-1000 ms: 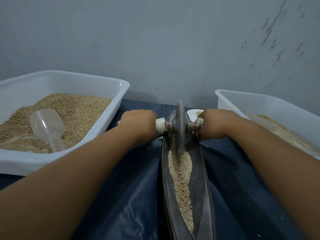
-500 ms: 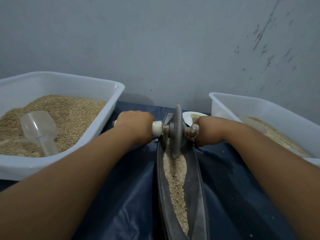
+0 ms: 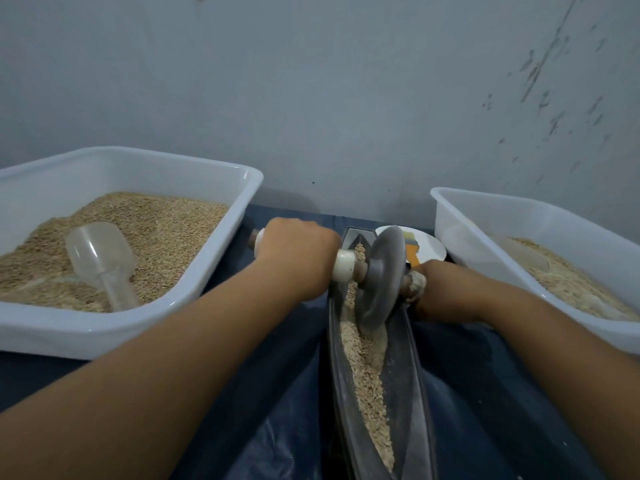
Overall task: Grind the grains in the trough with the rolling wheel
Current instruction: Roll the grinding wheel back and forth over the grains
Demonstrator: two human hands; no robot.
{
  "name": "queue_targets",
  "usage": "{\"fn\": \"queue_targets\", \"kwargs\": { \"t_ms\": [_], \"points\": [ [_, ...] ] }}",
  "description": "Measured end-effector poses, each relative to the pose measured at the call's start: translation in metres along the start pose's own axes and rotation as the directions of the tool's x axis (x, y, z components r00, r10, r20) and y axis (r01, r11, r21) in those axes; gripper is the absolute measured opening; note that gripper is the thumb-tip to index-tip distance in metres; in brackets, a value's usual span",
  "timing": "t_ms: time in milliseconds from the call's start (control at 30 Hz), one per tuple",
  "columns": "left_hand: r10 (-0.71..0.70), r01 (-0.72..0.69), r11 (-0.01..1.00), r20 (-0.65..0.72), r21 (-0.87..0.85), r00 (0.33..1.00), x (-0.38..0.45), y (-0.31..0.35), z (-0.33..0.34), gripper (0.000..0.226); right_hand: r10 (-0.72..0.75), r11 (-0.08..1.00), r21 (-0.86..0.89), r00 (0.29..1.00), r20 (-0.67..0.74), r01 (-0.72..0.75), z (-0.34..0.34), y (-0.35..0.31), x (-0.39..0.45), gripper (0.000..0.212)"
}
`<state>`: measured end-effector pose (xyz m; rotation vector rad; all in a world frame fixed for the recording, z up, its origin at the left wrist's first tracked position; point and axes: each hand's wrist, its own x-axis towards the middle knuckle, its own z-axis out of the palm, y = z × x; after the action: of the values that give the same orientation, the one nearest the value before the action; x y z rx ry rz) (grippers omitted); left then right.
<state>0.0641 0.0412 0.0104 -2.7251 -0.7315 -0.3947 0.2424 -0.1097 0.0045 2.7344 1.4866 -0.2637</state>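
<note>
Centre right of the frame: the rolling wheel (image 3: 381, 277), a grey metal disc, stands tilted in the trough (image 3: 410, 386) with its top leaning toward the right. Its lower rim is sunk in the grains (image 3: 363, 362). The trough is a long, narrow, dark metal channel that runs from the bottom edge of the frame up to the wall (image 3: 311, 81). The grains form a pale tan ridge along its floor; those beside the wheel look finer and paler.

My left hand (image 3: 298, 258) is closed round the left handle (image 3: 343, 265), whose white collar shows between the fist and the disc. My right hand (image 3: 446, 289) is closed round the right handle, of which only a stub shows; it sits lower than the left hand.

Left of the frame: a white tub (image 3: 221, 271) of whole grain, with a clear plastic scoop (image 3: 102, 258) lying in it. Its near corner is just beside my left forearm. Right of the frame: a second white tub (image 3: 450, 216) of lighter meal, whose wall stands close to my right wrist. Behind the wheel, a small white dish (image 3: 431, 245) with an orange-handled tool (image 3: 414, 254) sits near the far end of the trough.

A dark blue plastic sheet (image 3: 284, 393) covers the table. Open sheet lies on both sides of the trough in the lower frame, under my forearms.
</note>
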Motion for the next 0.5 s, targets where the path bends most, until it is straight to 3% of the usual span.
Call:
{"fn": "queue_targets", "kwargs": {
  "t_ms": [200, 500],
  "points": [
    [0.03, -0.03, 0.998, 0.017, -0.048, 0.999, 0.014, -0.003, -0.008, 0.024, -0.013, 1.0, -0.004, 0.995, -0.103, 0.013, -0.003, -0.004, 0.01, 0.011],
    [0.029, -0.029, 1.0, -0.024, -0.011, 0.999, -0.003, -0.002, 0.002, 0.027, -0.001, 0.998, -0.067, 0.996, -0.089, -0.005, 0.009, 0.0, -0.001, 0.017]
  ]
}}
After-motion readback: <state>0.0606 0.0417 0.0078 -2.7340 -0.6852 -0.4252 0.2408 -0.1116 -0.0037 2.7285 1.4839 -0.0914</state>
